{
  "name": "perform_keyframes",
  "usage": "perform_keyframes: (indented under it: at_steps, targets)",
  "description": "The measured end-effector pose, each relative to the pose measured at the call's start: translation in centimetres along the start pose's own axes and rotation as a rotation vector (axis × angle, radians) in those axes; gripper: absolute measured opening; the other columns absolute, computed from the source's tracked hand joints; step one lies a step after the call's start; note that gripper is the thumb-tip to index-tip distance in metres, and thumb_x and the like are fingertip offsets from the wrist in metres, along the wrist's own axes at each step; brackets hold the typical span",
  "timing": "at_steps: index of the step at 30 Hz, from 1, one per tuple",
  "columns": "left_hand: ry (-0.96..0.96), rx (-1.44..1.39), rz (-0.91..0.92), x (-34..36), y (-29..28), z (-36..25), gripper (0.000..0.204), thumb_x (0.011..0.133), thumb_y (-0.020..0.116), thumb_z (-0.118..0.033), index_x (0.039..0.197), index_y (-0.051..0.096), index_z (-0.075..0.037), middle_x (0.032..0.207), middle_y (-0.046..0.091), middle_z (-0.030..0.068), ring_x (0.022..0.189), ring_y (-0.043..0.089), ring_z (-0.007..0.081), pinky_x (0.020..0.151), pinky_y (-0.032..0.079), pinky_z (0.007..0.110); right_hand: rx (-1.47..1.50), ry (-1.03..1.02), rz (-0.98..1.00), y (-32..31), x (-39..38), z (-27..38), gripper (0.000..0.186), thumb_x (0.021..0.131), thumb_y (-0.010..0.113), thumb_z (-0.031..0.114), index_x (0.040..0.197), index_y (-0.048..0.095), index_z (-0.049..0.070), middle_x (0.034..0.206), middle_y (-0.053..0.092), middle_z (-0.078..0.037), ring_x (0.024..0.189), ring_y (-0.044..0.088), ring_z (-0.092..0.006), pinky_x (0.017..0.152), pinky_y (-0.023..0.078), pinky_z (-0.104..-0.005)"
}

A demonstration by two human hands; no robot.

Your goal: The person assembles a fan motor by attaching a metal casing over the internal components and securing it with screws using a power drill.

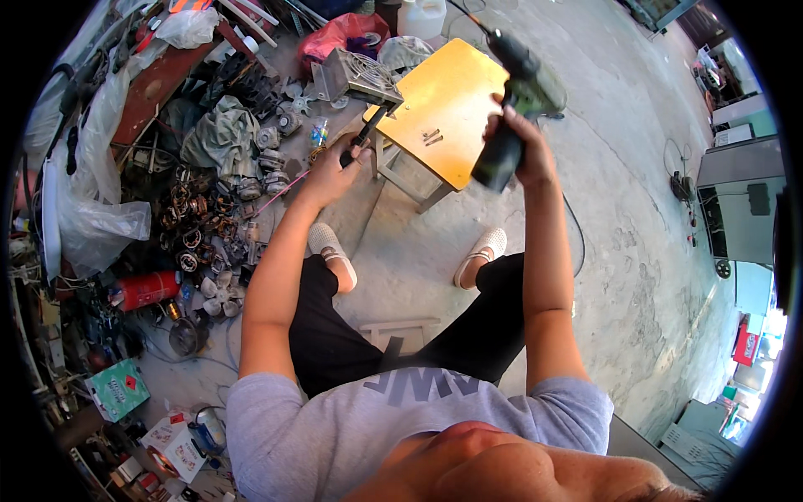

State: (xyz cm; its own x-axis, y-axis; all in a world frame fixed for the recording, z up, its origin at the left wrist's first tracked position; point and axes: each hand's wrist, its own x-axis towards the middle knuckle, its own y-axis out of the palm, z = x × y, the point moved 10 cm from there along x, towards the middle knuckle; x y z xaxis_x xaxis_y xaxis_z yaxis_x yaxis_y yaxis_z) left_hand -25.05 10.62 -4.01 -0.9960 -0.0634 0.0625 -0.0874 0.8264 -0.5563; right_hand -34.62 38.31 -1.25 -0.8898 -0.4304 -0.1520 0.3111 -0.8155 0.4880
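Note:
My right hand (525, 138) is wrapped round the grip of a dark green and black cordless drill (525, 71), raised over the right side of a small yellow-topped table (460, 84). The drill's long thin bit points away to the far left. My left hand (339, 174) is closed on a black-handled tool (365, 135) near the table's left corner; its exact kind is unclear. The tool's far end lies by a grey metal box (347, 79) with wire-like coils on top, at the table's left edge. Several small screws (432, 136) lie on the tabletop.
Motor parts and scrap (201, 209) are heaped along the left, with a red cylinder (146, 289) and plastic sheeting (92, 217). A red bag (339, 38) and white jug (421, 18) stand behind the table. A dark cable (577, 226) runs along the concrete floor.

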Motion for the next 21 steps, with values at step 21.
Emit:
perform_keyframes:
  at_steps: [21]
  targets:
    - [0.139, 0.384, 0.062, 1.6, 0.0, 6.3, 0.050, 0.081, 0.067, -0.020, 0.129, 0.053, -0.013, 0.119, 0.062, 0.0142, 0.110, 0.060, 0.0344, 0.090, 0.049, 0.041, -0.169, 0.305, 0.052, -2.3, -6.8, -4.5, 0.038, 0.088, 0.071, 0.024, 0.114, 0.062, -0.003, 0.077, 0.054, -0.001, 0.067, 0.055, -0.0118, 0.063, 0.051, -0.0292]
